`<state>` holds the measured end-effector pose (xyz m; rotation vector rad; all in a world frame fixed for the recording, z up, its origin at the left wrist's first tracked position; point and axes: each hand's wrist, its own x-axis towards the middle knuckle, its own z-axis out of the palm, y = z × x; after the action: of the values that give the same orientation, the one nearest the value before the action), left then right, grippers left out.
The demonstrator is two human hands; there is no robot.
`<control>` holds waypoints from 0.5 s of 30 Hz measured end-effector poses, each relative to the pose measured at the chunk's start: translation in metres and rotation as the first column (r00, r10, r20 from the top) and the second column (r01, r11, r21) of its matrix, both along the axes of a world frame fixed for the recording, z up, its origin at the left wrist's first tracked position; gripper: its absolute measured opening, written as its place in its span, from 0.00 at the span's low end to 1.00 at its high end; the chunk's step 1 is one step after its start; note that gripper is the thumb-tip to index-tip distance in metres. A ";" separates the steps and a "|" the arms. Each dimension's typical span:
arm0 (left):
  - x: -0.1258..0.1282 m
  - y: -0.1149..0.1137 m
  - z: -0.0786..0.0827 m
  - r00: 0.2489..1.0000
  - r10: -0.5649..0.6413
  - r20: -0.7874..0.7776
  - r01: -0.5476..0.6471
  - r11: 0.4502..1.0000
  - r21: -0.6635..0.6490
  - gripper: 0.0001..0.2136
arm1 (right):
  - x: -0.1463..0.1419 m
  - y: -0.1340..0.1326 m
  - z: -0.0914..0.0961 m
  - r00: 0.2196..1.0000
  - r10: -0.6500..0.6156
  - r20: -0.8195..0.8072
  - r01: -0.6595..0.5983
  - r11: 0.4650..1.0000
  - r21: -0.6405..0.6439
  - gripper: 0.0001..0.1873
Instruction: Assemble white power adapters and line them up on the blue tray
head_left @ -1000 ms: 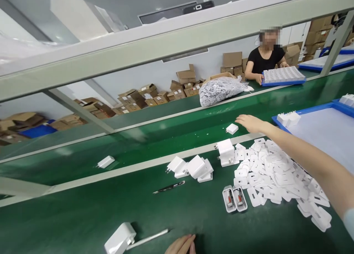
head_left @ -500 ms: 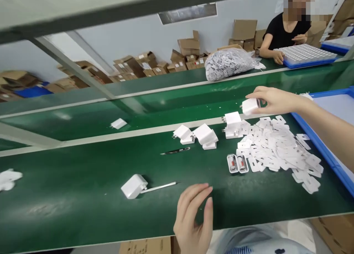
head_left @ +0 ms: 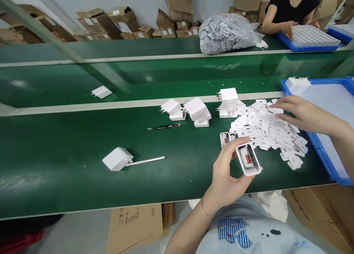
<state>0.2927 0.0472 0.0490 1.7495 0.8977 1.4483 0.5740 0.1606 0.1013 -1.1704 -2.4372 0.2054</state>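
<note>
My left hand point(head_left: 228, 173) grips a white charger housing point(head_left: 243, 148), its open end turned up toward me. Inside it show a circuit board and a red-orange part point(head_left: 248, 159). Over the right side of a heap of small white cover plates point(head_left: 262, 127) hovers my right hand point(head_left: 301, 112), fingers stretched out and apart; no plate shows between them. Two more open housings point(head_left: 224, 139) stand at the heap's left edge, partly hidden behind my left hand. Stacked white chargers with prongs point(head_left: 228, 99) sit behind them.
More chargers point(head_left: 197, 109) lie left of the heap, with tweezers point(head_left: 163, 127) in front. A single charger point(head_left: 117, 159) touches a pen-like tool point(head_left: 146, 160). A blue-rimmed tray point(head_left: 320, 149) stands at right. Across the bench, a co-worker handles a filled tray point(head_left: 312, 36) beside a bulging plastic bag point(head_left: 226, 32).
The charger housing has passed from my right hand to my left, its open end now facing me. My right hand has opened and come down over the plates. The view has tilted downward.
</note>
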 end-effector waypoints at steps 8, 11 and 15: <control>-0.013 0.000 0.003 0.996 0.085 0.009 -0.086 0.995 0.054 0.25 | 0.023 0.035 -0.043 0.998 0.054 -0.017 -0.052 0.995 0.081 0.11; -0.014 0.002 0.002 0.979 0.195 -0.064 -0.184 0.972 0.147 0.25 | -0.012 -0.008 -0.002 0.998 -0.010 -0.058 0.014 0.996 0.083 0.18; -0.010 0.007 -0.001 0.930 0.359 -0.081 -0.308 0.879 0.364 0.26 | -0.068 -0.081 0.034 0.990 0.021 -0.143 0.005 0.984 0.180 0.23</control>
<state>0.2831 0.0544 0.0478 2.0553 1.1206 1.8082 0.5058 0.0792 0.1350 -1.0300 -2.2817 0.0674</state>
